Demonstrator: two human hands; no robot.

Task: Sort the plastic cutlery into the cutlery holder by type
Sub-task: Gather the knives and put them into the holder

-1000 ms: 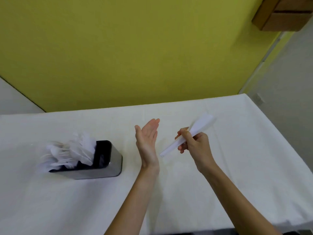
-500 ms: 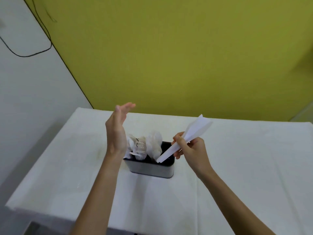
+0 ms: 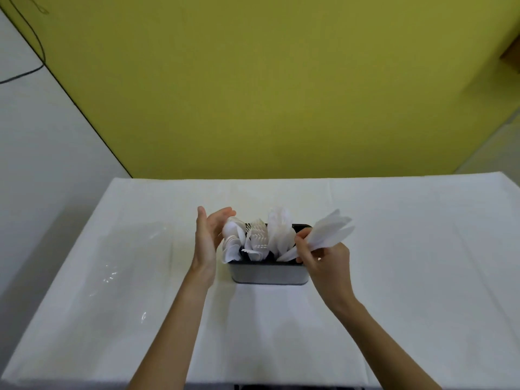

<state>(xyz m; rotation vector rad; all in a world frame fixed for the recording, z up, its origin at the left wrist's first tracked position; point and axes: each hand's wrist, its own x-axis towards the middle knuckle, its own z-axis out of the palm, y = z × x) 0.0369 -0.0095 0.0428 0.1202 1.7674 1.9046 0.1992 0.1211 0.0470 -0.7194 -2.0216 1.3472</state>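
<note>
Insertion step: right hand (image 3: pixel 323 258) grips a fanned knife bundle (image 3: pixel 330 233), its lower ends dipping into the cutlery holder's (image 3: pixel 267 273) end slot just below the curled fingers (image 3: pixel 304 243). Left hand (image 3: pixel 208 237) is flat and holds nothing, beside the spoons (image 3: pixel 232 237). Next, I judge: loosen the grip and let the knives drop upright.

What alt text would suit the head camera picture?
A right hand grips a bundle of white plastic cutlery over the right end of a grey cutlery holder on a white table. The open left hand is beside its left end.

No text, label, brand, number or sign can be read anywhere in this view.
</note>
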